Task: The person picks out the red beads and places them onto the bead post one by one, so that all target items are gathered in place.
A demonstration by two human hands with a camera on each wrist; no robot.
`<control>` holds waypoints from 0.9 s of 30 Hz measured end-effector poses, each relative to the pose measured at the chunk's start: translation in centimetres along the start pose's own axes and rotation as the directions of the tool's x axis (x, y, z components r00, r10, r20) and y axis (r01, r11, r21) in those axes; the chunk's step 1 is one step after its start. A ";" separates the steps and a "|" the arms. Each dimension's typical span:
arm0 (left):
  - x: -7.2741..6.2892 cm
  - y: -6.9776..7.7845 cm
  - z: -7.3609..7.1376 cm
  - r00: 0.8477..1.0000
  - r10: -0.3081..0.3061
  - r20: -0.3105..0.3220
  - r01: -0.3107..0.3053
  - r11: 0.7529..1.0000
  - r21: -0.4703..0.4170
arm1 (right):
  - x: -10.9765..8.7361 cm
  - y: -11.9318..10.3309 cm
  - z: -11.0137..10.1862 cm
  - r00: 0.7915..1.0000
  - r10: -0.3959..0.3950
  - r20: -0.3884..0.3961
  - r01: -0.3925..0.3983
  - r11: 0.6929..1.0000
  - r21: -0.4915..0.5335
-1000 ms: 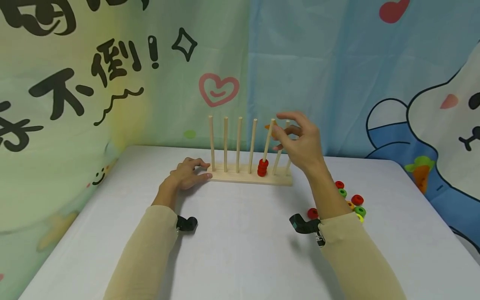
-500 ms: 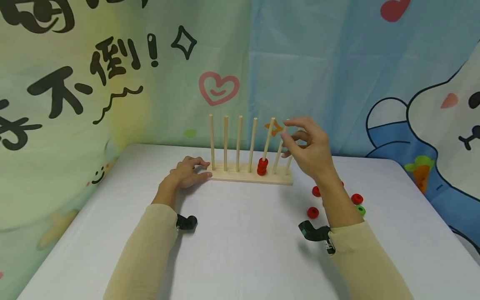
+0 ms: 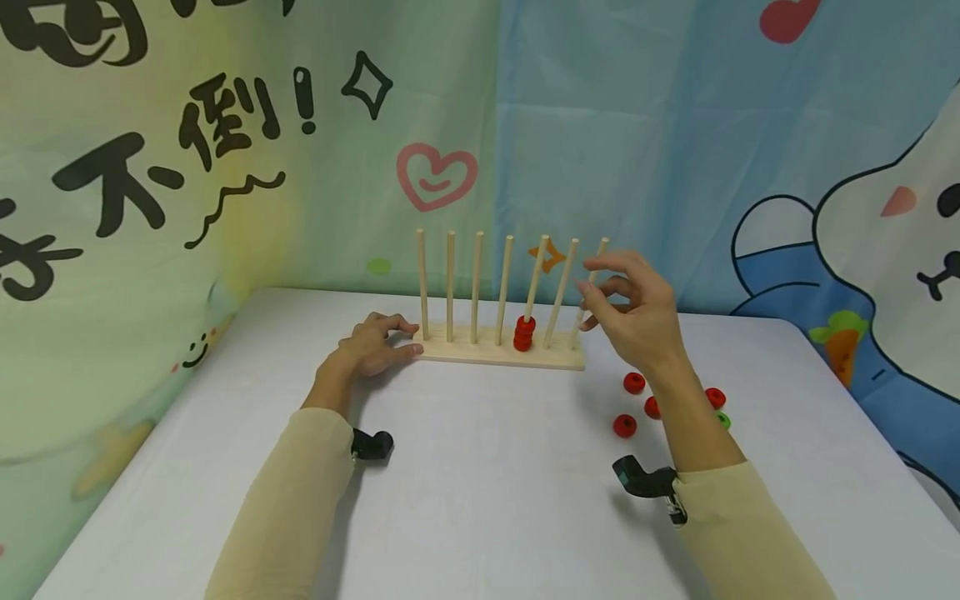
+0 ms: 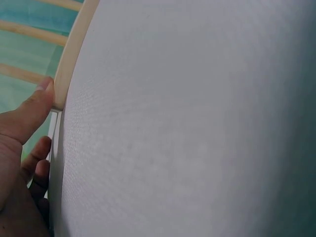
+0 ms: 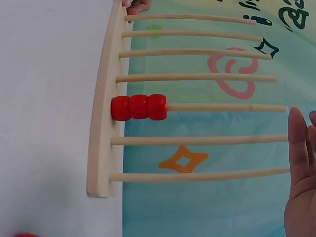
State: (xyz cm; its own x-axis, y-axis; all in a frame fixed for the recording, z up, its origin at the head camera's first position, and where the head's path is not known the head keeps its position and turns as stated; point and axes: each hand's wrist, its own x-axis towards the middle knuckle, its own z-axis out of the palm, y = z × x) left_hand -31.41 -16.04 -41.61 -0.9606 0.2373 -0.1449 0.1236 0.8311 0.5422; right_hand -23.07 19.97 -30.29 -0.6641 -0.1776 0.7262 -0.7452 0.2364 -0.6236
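Observation:
A wooden peg rack with several upright pegs stands toward the back of the table. Three red beads are stacked low on one peg, right of the middle. My left hand holds the rack's left end, its thumb on the base's front edge and the other fingers partly hidden behind. Beside the upper part of the rightmost peg is my right hand, thumb and index finger apart, no bead showing between them. In the right wrist view, its fingers appear just past the peg tips.
Loose red beads and a green bead lie on the white table at the right, some partly covered by the right forearm. A printed cloth backdrop hangs close behind the table.
My right hand has moved right and slightly down, from the peg with red beads to the rightmost peg. More loose red beads now show beside the forearm. The left hand stays put.

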 end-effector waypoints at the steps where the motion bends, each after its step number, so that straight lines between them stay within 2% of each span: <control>1: 0.0 0.0 0.0 1.000 -0.001 0.000 0.001 1.000 0.000 | -0.1 0.0 -0.1 1.000 0.002 0.003 -0.002 1.000 0.002; 15: 0.0 -0.2 0.1 1.000 0.004 0.000 -0.004 1.000 0.009 | -2.1 0.4 -2.2 0.997 0.083 -0.003 -0.083 0.996 -0.044; 19: -0.1 -0.2 0.1 1.000 0.005 0.005 -0.005 1.000 0.005 | -2.7 0.7 -2.9 0.994 0.109 -0.008 -0.110 0.990 -0.090; 24: -0.1 -0.1 0.1 1.000 0.011 0.006 -0.011 1.000 -0.009 | -3.3 0.9 -4.0 0.994 0.107 -0.005 -0.106 0.981 -0.160; 27: -0.1 0.0 -0.1 1.000 0.009 0.002 -0.009 1.000 -0.009 | -3.6 0.9 -4.7 0.988 0.157 0.001 -0.153 0.967 -0.202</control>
State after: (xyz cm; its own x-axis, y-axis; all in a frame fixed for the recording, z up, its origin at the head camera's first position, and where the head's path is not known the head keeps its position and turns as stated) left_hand -31.34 -16.13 -41.56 -0.9589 0.2461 -0.1416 0.1301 0.8242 0.5511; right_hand -21.08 25.29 -32.07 -0.7728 -0.1393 0.6192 -0.6066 0.4491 -0.6560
